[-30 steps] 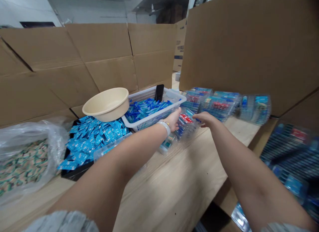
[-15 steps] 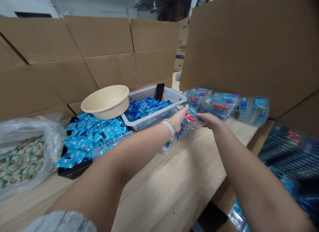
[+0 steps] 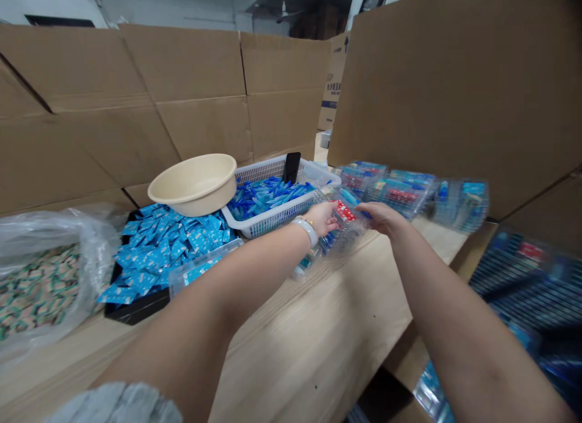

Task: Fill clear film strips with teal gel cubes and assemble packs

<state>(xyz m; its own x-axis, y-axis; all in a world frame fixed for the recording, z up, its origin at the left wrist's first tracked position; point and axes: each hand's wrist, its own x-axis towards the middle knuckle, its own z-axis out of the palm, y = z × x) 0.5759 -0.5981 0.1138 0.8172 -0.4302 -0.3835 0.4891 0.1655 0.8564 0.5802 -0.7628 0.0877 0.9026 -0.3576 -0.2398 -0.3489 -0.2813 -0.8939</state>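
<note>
Clear plastic packs (image 3: pixel 352 234) with blue contents and a red label (image 3: pixel 345 211) lie between my hands over the table, partly blurred. At their left side, my left hand (image 3: pixel 321 219) has its fingers curled on the plastic; a pale band circles that wrist. My right hand (image 3: pixel 382 218) grips their right side, thumb and fingers closed on the edge near a blue item. Just left of these, a white perforated basket (image 3: pixel 273 220) holds many blue pen-like pieces and an upright black phone (image 3: pixel 291 167).
More filled packs (image 3: pixel 400 189) stand behind my right hand. To the left are a cream basin (image 3: pixel 195 183), blue sachets (image 3: pixel 159 253) in a black tray, and a plastic bag (image 3: pixel 91 247) of small pieces. Cardboard walls (image 3: pixel 454 89) surround the table (image 3: pixel 309 344). Stacked packs (image 3: pixel 527 289) sit lower right.
My left hand has dropped slightly along the packs, and its fingers now show more. The red label is clearer. My right hand has stayed almost in place at the other side.
</note>
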